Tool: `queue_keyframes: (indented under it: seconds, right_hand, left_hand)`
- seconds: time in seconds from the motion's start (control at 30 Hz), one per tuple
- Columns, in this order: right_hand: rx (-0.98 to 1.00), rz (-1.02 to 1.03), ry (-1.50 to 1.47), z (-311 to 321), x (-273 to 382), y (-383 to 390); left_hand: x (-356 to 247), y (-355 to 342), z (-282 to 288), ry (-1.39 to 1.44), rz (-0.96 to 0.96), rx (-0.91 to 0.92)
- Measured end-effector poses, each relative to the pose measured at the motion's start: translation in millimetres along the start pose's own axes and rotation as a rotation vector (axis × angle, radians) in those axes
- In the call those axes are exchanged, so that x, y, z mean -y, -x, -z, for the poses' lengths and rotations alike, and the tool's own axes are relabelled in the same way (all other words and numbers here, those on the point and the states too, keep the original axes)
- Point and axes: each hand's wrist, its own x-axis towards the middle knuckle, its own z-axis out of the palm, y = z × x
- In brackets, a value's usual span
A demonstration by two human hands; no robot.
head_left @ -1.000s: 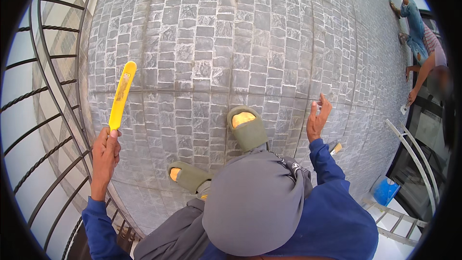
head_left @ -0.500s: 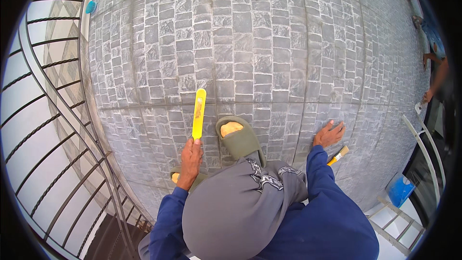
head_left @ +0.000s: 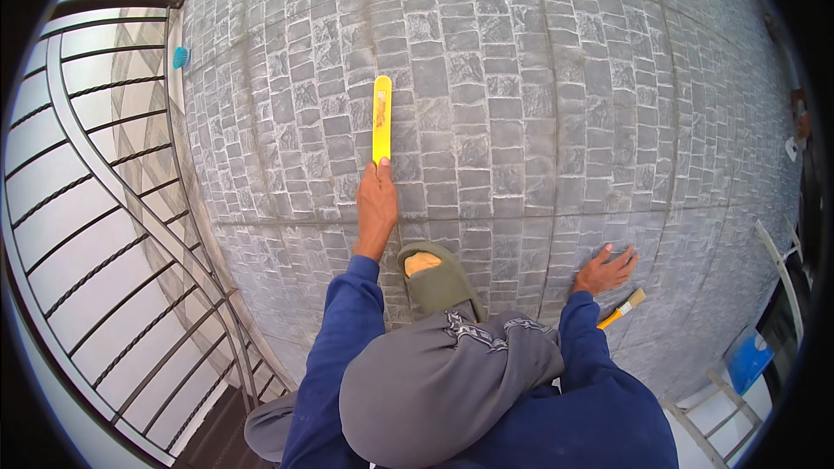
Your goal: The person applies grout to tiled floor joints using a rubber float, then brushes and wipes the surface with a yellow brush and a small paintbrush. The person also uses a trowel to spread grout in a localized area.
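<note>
My left hand [head_left: 376, 208] is closed round one end of a long, flat yellow bar [head_left: 381, 117] with a rounded tip and a worn brownish patch on top. The bar points away from me, low over the grey stone-patterned floor tiles [head_left: 486, 148]; its underside is hidden, so its exact kind does not show. Fingers spread, my right hand [head_left: 606, 269] rests on the tiles and holds nothing. Just beside that hand lies a paintbrush [head_left: 623, 308] with a yellow handle and pale bristles.
A dark metal railing [head_left: 169, 122] runs along the left, with a small turquoise brush [head_left: 181, 57] at its foot. My foot in a green sandal [head_left: 439, 282] stands in front of me. At the right are a blue container [head_left: 749, 360], a ladder [head_left: 725, 417] and, partly visible, another person's hand [head_left: 801, 122].
My left hand has pushed the yellow bar forward over the tiles, its arm stretching out. My right hand stays by the paintbrush. The whole view has shifted slightly.
</note>
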Motion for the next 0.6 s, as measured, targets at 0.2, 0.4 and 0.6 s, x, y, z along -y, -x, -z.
queue_keyframes:
  seconds: [0.2, 0.4, 0.6]
  right_hand:
    - [-0.008, -0.004, -0.027, -1, -1, 0]
    - [0.018, -0.024, -0.008, -1, -1, -1]
    - [-0.003, 0.001, -0.013, -1, -2, 0]
  left_hand:
    - [29, -25, 58, 0.047, -0.116, 0.13]
    - [75, 71, 35, 0.328, 0.143, 0.222]
    - [57, 119, 18, -0.083, -0.038, 0.029]
